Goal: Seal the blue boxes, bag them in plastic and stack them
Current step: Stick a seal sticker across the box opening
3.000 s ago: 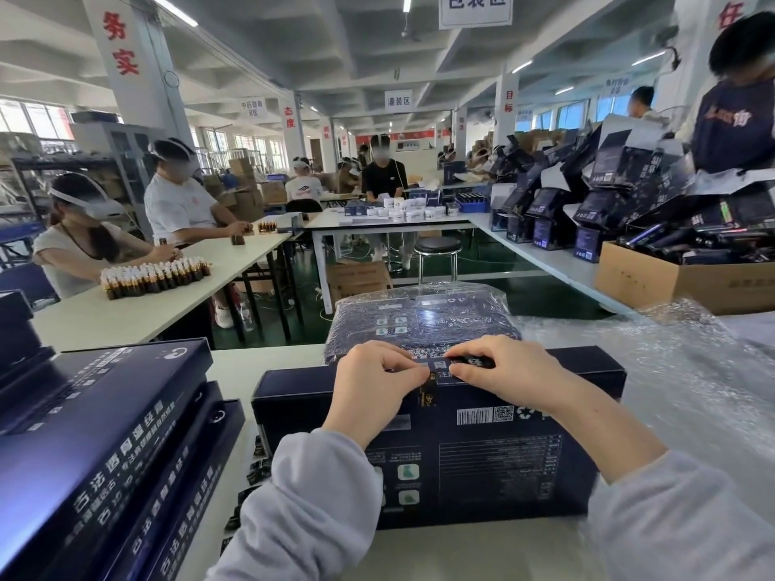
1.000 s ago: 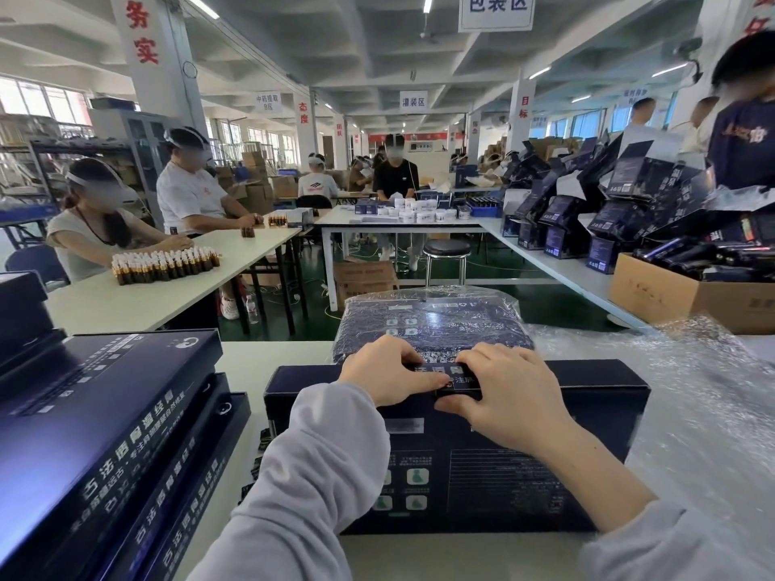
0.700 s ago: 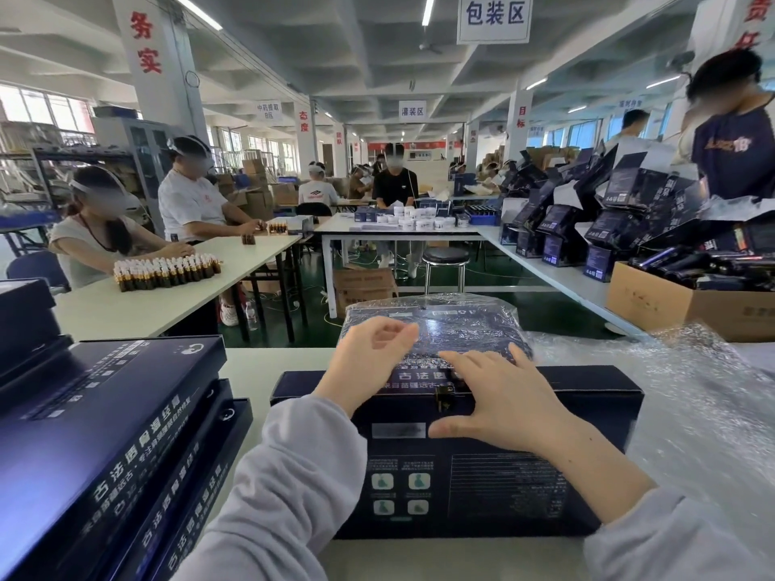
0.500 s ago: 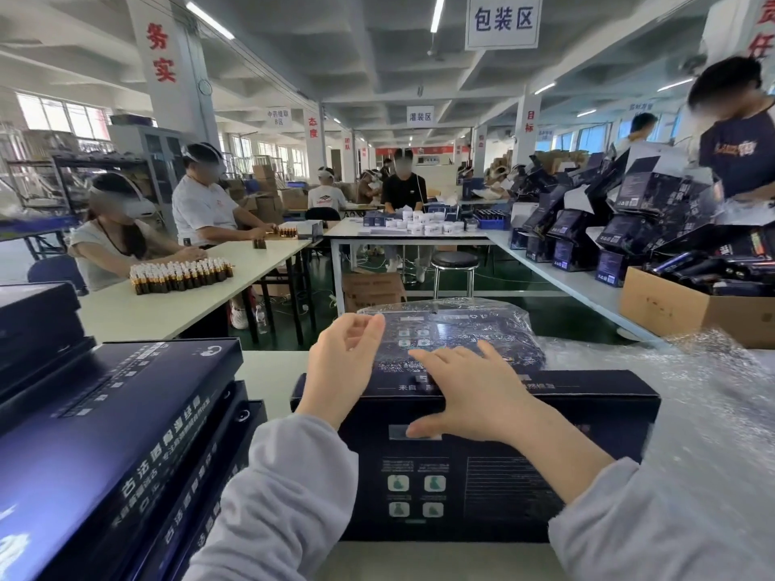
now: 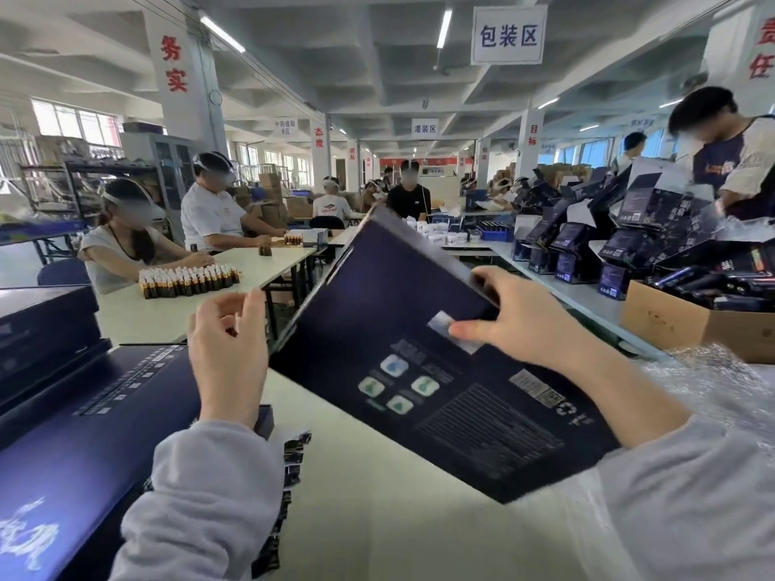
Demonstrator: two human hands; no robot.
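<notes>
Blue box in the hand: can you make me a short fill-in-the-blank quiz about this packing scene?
1. The right hand grips the blue box, which is ___, not lying flat.
2. The left hand holds ___.
3. The stack of blue boxes lies to the person's ___.
4. The clear plastic lies to the person's ___.
Missing words: tilted; nothing; left; right.

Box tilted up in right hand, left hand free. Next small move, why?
Probably bring the left hand onto the left edge of the blue box. Only the right hand grips it, at the upper right edge, tilted above the table; the left hand is open beside it, holding nothing. Two hands should steer it more easily to the plastic on the right.
</notes>
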